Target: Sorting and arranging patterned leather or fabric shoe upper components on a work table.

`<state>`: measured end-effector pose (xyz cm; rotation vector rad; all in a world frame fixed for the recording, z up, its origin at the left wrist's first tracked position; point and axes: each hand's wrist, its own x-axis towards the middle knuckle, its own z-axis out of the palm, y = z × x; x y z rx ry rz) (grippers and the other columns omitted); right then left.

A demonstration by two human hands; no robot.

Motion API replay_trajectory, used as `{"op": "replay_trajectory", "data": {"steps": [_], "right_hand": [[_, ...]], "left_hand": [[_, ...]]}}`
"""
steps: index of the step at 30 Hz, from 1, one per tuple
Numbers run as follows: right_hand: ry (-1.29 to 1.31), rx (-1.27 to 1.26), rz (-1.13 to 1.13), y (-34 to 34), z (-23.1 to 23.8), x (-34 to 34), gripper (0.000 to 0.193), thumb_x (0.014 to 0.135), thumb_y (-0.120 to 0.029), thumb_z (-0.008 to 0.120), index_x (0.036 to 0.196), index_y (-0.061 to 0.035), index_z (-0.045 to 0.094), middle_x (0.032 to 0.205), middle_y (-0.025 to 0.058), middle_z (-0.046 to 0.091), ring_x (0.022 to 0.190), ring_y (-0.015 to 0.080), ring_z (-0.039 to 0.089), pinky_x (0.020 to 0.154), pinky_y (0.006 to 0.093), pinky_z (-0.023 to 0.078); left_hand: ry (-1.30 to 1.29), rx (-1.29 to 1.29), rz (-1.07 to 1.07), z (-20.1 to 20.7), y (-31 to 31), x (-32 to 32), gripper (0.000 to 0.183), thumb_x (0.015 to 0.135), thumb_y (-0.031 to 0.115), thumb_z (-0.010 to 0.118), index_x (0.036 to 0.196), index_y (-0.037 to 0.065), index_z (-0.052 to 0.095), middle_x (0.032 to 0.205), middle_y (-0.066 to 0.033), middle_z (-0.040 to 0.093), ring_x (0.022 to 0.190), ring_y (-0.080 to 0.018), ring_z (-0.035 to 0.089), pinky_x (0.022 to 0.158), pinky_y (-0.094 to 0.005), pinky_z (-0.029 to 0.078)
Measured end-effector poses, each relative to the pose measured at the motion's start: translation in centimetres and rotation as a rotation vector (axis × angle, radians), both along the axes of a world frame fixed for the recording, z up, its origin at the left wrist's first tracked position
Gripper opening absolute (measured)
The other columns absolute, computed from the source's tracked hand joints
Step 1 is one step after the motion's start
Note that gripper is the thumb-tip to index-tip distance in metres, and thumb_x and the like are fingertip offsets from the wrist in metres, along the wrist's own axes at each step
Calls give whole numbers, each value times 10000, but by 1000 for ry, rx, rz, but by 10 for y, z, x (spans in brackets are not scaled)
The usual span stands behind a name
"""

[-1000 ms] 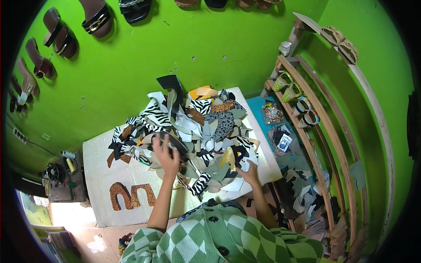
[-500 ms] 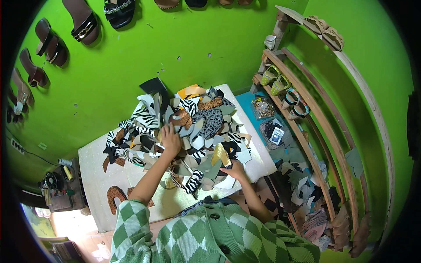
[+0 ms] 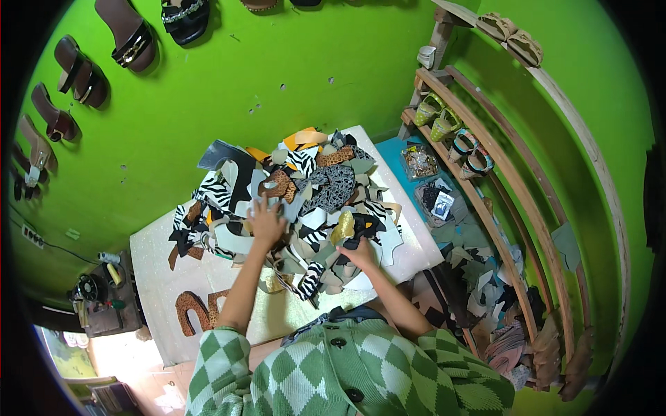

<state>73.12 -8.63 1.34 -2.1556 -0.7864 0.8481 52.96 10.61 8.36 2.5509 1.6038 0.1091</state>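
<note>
A heap of cut material scraps point(image 3: 319, 218) in zebra, leopard, grey, black and gold covers much of the pale tabletop point(image 3: 159, 277). My left hand point(image 3: 267, 220) lies on the heap's middle with its fingers spread, touching pale grey scraps beside a leopard-print piece point(image 3: 279, 184). At the heap's near right edge, my right hand point(image 3: 358, 255) closes its thumb and fingers round a black scrap point(image 3: 352, 243). A shiny gold scrap point(image 3: 343, 227) stands just beyond those fingers. The curved leopard-print cutout point(image 3: 187, 312) rests apart at the table's near left.
Wooden racks point(image 3: 517, 159) with sandals rise at the right. Below them sit a clear container point(image 3: 419, 161) and a pile of scraps point(image 3: 482, 277). A sewing machine point(image 3: 90, 288) stands at far left. Sandals point(image 3: 132, 35) hang on the green wall.
The large black piece at the back of the heap has flopped leftward. My right hand has let the grey-green scrap drop lower, and the gold scrap has shifted. The whole view has moved slightly.
</note>
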Motion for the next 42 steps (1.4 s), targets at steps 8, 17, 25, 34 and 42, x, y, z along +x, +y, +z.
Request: {"op": "replay_trajectory", "data": {"steps": [8, 17, 25, 34, 42], "right_hand": [[-230, -86, 5, -16, 3, -18, 858, 618, -382, 766, 1294, 33, 442, 1216, 221, 555, 1133, 331, 535, 951, 360, 429], [86, 179, -62, -62, 10, 6, 792, 613, -318, 821, 1209, 98, 506, 1168, 217, 586, 1086, 273, 566, 923, 334, 439], [35, 428, 136, -23, 65, 34, 460, 659, -147, 772, 1059, 8, 604, 916, 93, 660, 805, 159, 606, 760, 302, 484], [-185, 690, 590, 122, 192, 58, 531, 618, -188, 770, 1071, 31, 601, 987, 184, 648, 883, 265, 633, 796, 334, 484], [-185, 662, 518, 240, 254, 1, 592, 607, -246, 763, 1123, -4, 603, 1055, 195, 644, 971, 338, 619, 858, 370, 477]], "left_hand": [[-160, 200, -232, -4, -38, 122, 845, 601, 427, 779, 1303, 75, 470, 1488, -106, 262, 1391, -331, 162, 1083, -466, 186], [-348, 478, -95, 57, 59, 77, 205, 695, 198, 725, 833, 48, 702, 1424, -70, 374, 1342, -314, 255, 988, -470, 229], [-374, 647, 57, 114, 92, -6, 268, 714, 125, 713, 977, 80, 688, 1407, -52, 407, 1325, -305, 296, 997, -464, 204], [-214, 508, -175, 51, 48, -87, 507, 687, 29, 649, 1166, 193, 623, 1410, -22, 407, 1322, -264, 320, 993, -440, 235], [-218, 361, -96, 19, -16, -109, 615, 694, 47, 608, 1289, 175, 521, 1439, -123, 349, 1338, -335, 296, 990, -452, 282]]}}
